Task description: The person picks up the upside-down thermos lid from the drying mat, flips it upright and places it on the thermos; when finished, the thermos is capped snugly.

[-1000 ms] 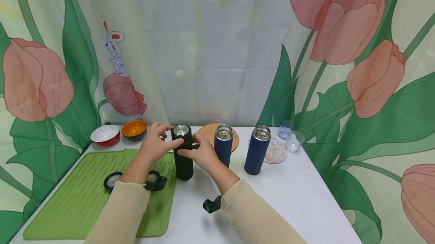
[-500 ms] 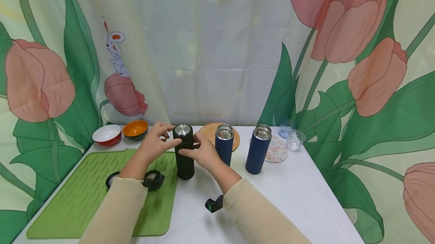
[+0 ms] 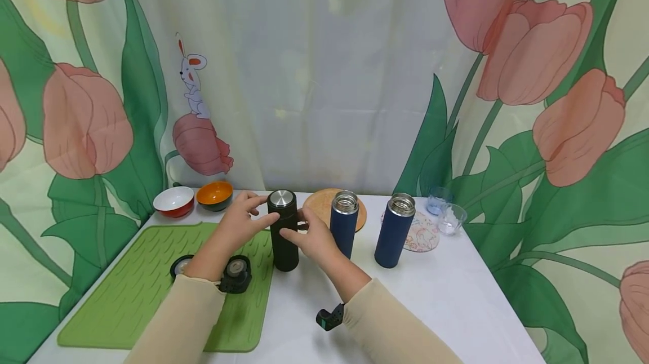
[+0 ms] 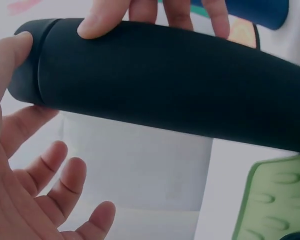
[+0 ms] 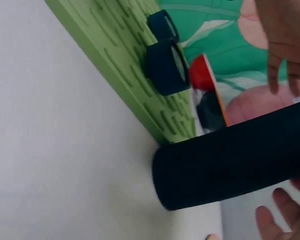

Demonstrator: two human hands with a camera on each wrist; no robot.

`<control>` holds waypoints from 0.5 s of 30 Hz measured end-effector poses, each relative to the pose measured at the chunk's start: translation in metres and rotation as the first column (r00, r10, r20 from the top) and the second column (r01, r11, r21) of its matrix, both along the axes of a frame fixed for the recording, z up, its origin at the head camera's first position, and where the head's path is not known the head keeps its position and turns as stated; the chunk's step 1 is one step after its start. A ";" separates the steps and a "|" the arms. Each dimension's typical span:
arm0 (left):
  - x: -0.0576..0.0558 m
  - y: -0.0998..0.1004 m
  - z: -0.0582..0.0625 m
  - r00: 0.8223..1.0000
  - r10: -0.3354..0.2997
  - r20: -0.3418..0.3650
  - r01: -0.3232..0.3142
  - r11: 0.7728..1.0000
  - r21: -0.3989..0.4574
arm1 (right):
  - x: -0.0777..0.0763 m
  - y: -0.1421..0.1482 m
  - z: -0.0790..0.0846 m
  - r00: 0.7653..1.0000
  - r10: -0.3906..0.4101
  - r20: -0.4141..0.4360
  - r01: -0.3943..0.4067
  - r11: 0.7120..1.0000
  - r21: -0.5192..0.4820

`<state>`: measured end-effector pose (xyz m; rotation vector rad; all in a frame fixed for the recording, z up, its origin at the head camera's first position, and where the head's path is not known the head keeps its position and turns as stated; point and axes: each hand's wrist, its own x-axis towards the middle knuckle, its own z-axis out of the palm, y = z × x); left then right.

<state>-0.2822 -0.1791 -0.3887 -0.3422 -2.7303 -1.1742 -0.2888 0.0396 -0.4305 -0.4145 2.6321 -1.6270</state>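
A black thermos flask (image 3: 285, 245) stands upright on the white table, beside the right edge of the green mat. Its lid (image 3: 281, 199), with a silver top, sits on the flask. My left hand (image 3: 243, 220) pinches that lid between thumb and index finger, while its other fingers (image 4: 70, 185) hang free. Lower down, my right hand (image 3: 318, 240) holds the flask's upper body from the right. To the right stand two blue flasks, one nearer (image 3: 345, 226) and one farther right (image 3: 394, 234), both with open steel mouths.
Two dark round lids, one (image 5: 163, 25) behind the other (image 5: 165, 67), lie on the green mat (image 3: 147, 296). A red-white bowl (image 3: 174, 202) and an orange bowl (image 3: 215, 195) stand behind it. Farther back are a wooden board (image 3: 319, 203), a patterned coaster (image 3: 422, 234) and small glasses (image 3: 451, 220).
The head view has shifted, so the scene sits farther right in the picture. Both hands stay on the black flask, the left at the lid and the right around the body.
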 end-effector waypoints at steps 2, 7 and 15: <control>0.003 0.002 -0.005 1.000 0.002 0.006 -0.002 1.000 -0.001 | 0.006 0.008 0.001 1.000 0.010 0.003 -0.010 1.000 0.018; 0.026 -0.005 -0.012 0.999 0.041 -0.019 -0.042 0.999 -0.035 | 0.030 0.031 0.009 0.998 0.055 0.031 -0.057 0.997 0.061; 0.052 -0.056 -0.013 0.993 0.094 -0.076 -0.109 0.969 -0.223 | 0.069 0.068 0.013 0.997 0.072 0.037 -0.078 0.982 0.171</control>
